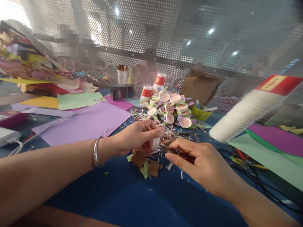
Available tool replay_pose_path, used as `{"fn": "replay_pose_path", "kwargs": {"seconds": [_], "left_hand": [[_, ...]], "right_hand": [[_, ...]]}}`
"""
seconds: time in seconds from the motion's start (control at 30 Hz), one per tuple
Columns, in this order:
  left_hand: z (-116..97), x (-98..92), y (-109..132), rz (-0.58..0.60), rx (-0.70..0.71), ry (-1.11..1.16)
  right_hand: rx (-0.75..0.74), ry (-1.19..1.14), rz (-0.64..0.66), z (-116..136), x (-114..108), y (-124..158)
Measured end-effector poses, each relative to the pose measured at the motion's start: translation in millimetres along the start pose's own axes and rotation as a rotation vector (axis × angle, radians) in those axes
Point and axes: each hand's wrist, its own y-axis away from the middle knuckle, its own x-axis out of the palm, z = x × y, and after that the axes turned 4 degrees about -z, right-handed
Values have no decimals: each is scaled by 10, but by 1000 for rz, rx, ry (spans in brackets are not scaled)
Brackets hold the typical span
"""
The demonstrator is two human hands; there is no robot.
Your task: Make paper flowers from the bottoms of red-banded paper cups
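Observation:
My left hand [142, 135], with a silver bangle on the wrist, is closed around a paper cup [155, 144]. The cup's white part shows; the fingers hide much of the rest. My right hand [196, 157] grips a scissors-like tool [163, 147] with dark red handles. Its pointed metal tip is right at the cup's white side, though I cannot tell whether the blades touch it. Under the hands lie brown cardboard pieces [153, 168] and green paper scraps [144, 170]. Just behind them is a heap of cut cup bottoms [169, 118] with green and purple paper strips.
A tall stack of paper cups [248, 110] leans at the right, near black cables [260, 183]. Purple paper [87, 123] covers the left, crossed by a white cord. Two cup stacks [159, 80], a jar [122, 74] and folded cardboard [201, 85] stand behind, before a perforated screen.

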Motion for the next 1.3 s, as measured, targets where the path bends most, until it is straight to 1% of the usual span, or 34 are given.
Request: {"fn": "replay_pose_path", "kwargs": {"seconds": [0.27,0.5,0.67,1.03,1.13,1.3], "left_hand": [[-21,-6,5,-46,26,-17],[-22,-14,9,-43,52,-34],[-28,17,18,-52,81,-63],[-13,-23,13,-77,192,-310],[-8,-24,17,-49,185,-312],[-11,-11,24,-40,154,-314]], "right_hand": [[13,-23,-27,11,-27,14],[27,0,-32,-12,-23,-9],[28,-36,-15,3,-11,-6],[21,-46,-3,-4,7,-13],[22,-37,4,0,-1,-2],[24,21,18,21,-12,4]]}}
